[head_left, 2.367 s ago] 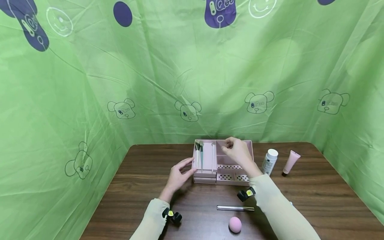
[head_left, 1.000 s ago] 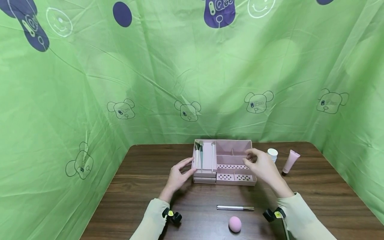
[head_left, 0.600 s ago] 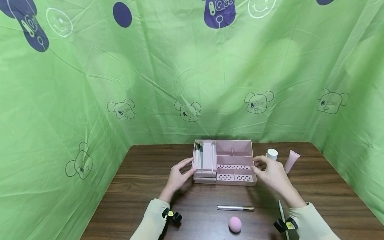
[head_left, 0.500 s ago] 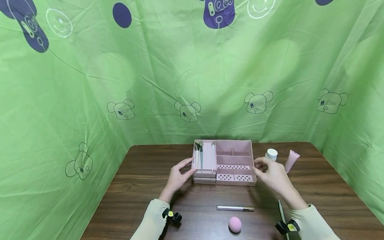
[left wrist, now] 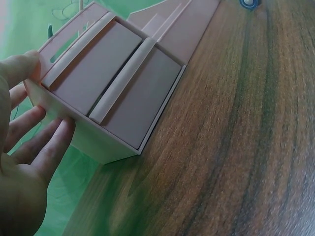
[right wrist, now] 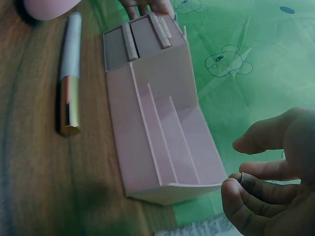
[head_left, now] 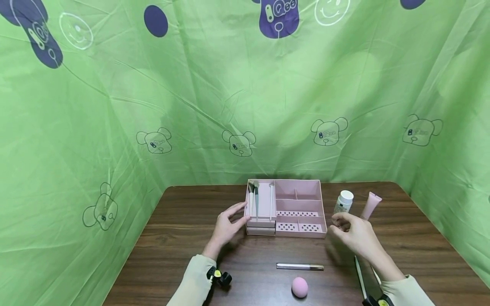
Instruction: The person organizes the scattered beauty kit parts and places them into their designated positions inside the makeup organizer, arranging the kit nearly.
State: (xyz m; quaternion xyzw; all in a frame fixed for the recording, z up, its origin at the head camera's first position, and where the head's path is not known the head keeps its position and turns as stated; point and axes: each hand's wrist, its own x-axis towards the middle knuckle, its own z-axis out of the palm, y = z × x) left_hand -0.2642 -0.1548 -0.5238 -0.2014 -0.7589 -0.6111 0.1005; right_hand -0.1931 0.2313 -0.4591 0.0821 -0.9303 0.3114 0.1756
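A pink desktop organizer (head_left: 298, 206) stands at the back of the wooden table. Its left tray holds several slim makeup brushes (head_left: 257, 199); two drawers (left wrist: 138, 93) are closed below. My left hand (head_left: 225, 228) touches the organizer's left front corner, thumb at the front edge and straight fingers along the side wall. Off the organizer's right side hangs my right hand (head_left: 357, 236), fingers loosely curled. In the right wrist view a gap shows between thumb and fingertips, with nothing held. Right behind this hand are a white bottle (head_left: 343, 202) and a pink squeeze tube (head_left: 370, 205).
A silver tube with a gold end (head_left: 300, 266) lies in front of the organizer. Nearer stands a pink ball-shaped sponge (head_left: 300, 287). Slim sticks, one of them pale green (head_left: 360, 276), lie by the right forearm. Green fabric (head_left: 214, 85) encloses the table behind and at the sides.
My right hand has moved from over the organizer's back compartments to its right side, then a little nearer and away from it. The left hand has stayed put.
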